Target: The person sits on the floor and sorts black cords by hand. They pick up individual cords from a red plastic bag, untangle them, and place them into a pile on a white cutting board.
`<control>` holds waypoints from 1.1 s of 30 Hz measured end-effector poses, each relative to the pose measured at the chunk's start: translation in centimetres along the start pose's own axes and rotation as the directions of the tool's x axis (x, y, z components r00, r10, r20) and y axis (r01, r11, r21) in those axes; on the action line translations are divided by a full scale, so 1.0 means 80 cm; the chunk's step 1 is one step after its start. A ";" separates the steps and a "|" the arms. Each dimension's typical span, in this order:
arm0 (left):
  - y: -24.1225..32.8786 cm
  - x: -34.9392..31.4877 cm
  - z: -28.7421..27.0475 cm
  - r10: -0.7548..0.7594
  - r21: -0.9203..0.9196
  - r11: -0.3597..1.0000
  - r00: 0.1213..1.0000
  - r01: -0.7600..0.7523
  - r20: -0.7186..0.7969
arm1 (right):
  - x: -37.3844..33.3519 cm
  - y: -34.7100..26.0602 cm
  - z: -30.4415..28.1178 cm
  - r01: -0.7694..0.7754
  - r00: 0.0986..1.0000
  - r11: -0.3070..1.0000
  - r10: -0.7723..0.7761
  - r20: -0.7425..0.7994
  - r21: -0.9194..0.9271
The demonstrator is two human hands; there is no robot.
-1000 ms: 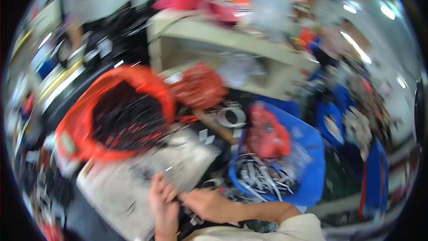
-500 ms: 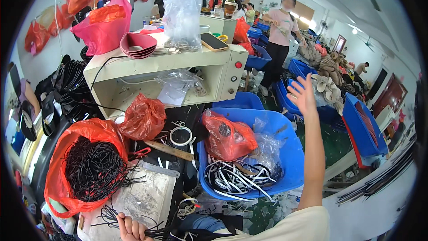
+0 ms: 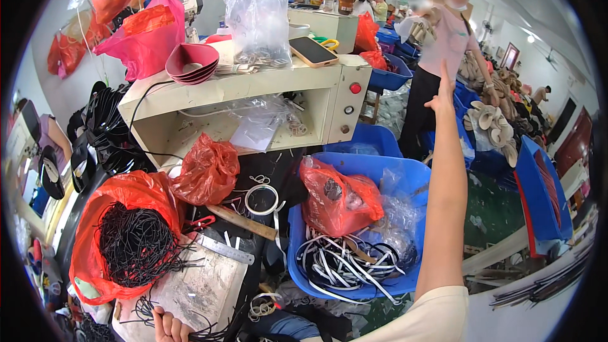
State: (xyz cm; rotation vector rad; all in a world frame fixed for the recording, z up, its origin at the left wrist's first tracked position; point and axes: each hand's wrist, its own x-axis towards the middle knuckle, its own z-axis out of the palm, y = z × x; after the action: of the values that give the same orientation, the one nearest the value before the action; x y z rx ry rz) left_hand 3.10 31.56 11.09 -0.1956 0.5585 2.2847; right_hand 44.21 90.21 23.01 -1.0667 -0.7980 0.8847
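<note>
The left grip (image 3: pixel 171 327) is closed around a bunch of black cords (image 3: pixel 206 334) at the near edge of a stained white board (image 3: pixel 212 282); the right grip (image 3: pixel 443 93) is raised and open. Beside the board, a red plastic bag (image 3: pixel 87 250) holds a black cord tangle (image 3: pixel 136 244).

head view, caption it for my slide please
Left hand gripping thin black cords near an open orange-red plastic bag, open right hand outstretched toward a co-worker in pale pink.
</note>
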 end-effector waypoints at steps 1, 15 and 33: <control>0.002 -0.001 -0.001 0.024 0.018 1.000 1.000 -0.024 -0.020 | -0.002 0.005 0.014 0.019 1.000 0.999 -0.019 0.005 0.030; -0.009 0.002 -0.012 -0.095 0.023 0.995 0.993 0.094 0.073 | -0.099 0.000 -0.016 0.217 0.850 0.840 -0.412 0.327 0.497; 0.023 -0.066 -0.011 -0.103 -0.123 0.985 0.987 0.118 0.121 | -0.381 0.218 -0.130 -0.925 0.264 0.305 0.086 0.961 0.227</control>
State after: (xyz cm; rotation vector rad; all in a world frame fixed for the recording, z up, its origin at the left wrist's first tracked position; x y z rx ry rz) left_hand 5.48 26.60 12.53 -0.1545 0.3323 2.2090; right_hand 36.58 62.94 -0.14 0.1182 -0.5208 2.3635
